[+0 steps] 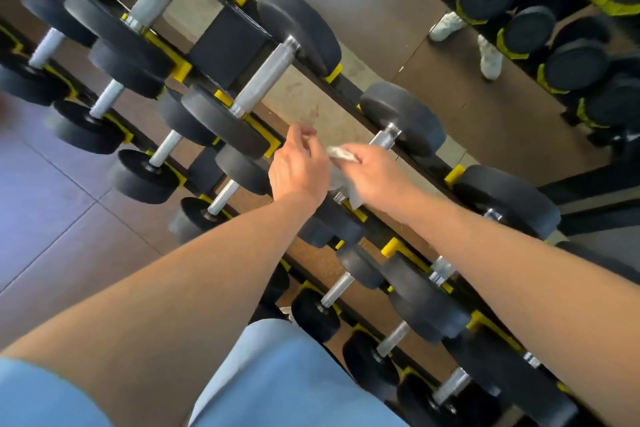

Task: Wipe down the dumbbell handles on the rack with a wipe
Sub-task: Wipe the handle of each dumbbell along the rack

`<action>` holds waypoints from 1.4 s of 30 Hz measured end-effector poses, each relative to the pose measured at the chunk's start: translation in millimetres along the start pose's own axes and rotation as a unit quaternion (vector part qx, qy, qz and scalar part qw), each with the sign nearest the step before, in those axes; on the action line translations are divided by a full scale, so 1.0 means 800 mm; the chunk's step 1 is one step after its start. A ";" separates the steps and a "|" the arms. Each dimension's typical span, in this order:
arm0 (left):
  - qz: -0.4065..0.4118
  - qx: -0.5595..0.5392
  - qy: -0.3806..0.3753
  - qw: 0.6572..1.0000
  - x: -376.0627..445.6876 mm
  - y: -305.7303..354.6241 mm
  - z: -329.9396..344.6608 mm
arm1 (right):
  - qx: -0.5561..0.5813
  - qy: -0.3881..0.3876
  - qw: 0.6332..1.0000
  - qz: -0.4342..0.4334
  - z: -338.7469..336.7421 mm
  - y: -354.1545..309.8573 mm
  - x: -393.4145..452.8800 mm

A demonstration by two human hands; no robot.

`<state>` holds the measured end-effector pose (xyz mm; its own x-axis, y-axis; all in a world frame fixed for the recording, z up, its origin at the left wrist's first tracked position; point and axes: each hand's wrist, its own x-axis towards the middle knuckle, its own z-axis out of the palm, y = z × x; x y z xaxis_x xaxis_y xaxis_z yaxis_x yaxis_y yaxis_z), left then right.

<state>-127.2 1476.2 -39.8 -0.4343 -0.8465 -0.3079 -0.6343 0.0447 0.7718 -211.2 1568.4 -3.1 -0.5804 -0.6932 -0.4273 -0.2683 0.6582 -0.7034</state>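
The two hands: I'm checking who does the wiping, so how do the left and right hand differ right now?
The right hand grips the crumpled white wipe round a dumbbell handle on the top rail; the left hand holds no wipe that shows. The right hand covers most of that handle; the left hand sits beside it, its fingers loosely curled. Both reach over the rack close together.

A person's right hand [375, 172] grips a white wipe [341, 166] around the handle [382, 140] of a black dumbbell [403, 118] on a black-and-yellow rack [453, 173]. The left hand [299, 166] hovers just beside it, fingers loosely curled. A mirror [519, 45] reflects more dumbbells and white shoes
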 end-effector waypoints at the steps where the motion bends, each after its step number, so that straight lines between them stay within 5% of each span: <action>1: 0.002 -0.003 0.003 1.000 -0.001 -0.001 0.000 | 0.052 0.071 0.995 0.037 -0.010 -0.009 0.011; 4: 0.004 0.002 0.004 1.000 -0.001 -0.001 0.000 | -0.099 0.217 0.966 -0.101 -0.033 -0.017 0.025; 6: 0.006 0.003 0.001 1.000 -0.002 -0.001 -0.001 | -0.352 0.121 0.900 -0.228 -0.029 0.006 0.031; 8: 0.009 0.002 -0.002 1.000 -0.003 -0.001 -0.002 | -0.465 0.018 0.857 -0.222 -0.025 0.035 0.031; 14: 0.007 0.006 0.007 1.000 -0.007 0.000 -0.004 | -0.289 -0.061 0.927 -0.232 0.009 0.046 -0.013; 16: 0.005 0.002 0.009 1.000 -0.007 0.000 -0.003 | -0.060 -0.053 0.993 -0.086 0.020 0.026 -0.028; 18: 0.012 -0.003 0.012 1.000 -0.006 -0.001 -0.002 | 0.114 0.058 0.991 0.038 0.011 0.011 -0.017; 20: 0.013 -0.003 0.010 1.000 -0.006 -0.001 -0.001 | 0.070 0.190 0.979 0.033 -0.014 0.005 -0.003; 22: 0.016 0.000 0.008 1.000 -0.006 0.000 -0.002 | -0.064 0.229 0.966 -0.098 -0.028 0.007 0.004; 24: 0.017 0.000 0.006 1.000 -0.005 -0.001 -0.002 | -0.302 0.151 0.908 -0.247 -0.034 0.034 0.015; 27: 0.016 -0.006 0.010 1.000 -0.003 -0.004 0.001 | -0.418 0.072 0.867 -0.261 -0.028 0.073 0.013; 31: 0.015 -0.001 0.010 1.000 -0.001 -0.003 0.001 | -0.257 0.012 0.935 -0.243 0.022 0.063 -0.044; 33: 0.012 -0.004 0.009 1.000 -0.002 -0.003 0.001 | -0.004 0.003 0.997 -0.077 0.017 0.036 -0.050; 35: 0.010 -0.007 0.010 1.000 -0.001 -0.002 0.002 | 0.228 0.094 0.967 0.066 -0.001 0.014 -0.034; 36: 0.011 -0.006 0.008 1.000 -0.001 -0.002 0.002 | 0.247 0.161 0.953 0.073 -0.014 0.006 -0.027; 39: 0.015 0.003 0.005 1.000 -0.003 -0.001 0.001 | 0.060 0.308 0.941 -0.129 -0.032 -0.006 -0.020; 41: 0.016 0.006 0.009 1.000 -0.004 -0.001 0.001 | -0.219 0.233 0.890 -0.326 -0.034 0.028 0.000; 42: 0.016 0.006 0.010 1.000 -0.003 -0.001 0.002 | -0.327 0.163 0.866 -0.341 -0.037 0.047 0.013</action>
<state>-126.4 1479.1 -40.5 -0.4418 -0.8548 -0.2722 -0.6278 0.0778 0.7745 -250.3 1594.9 -17.3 -0.2726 -0.9366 0.2202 -0.9508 0.2272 -0.2107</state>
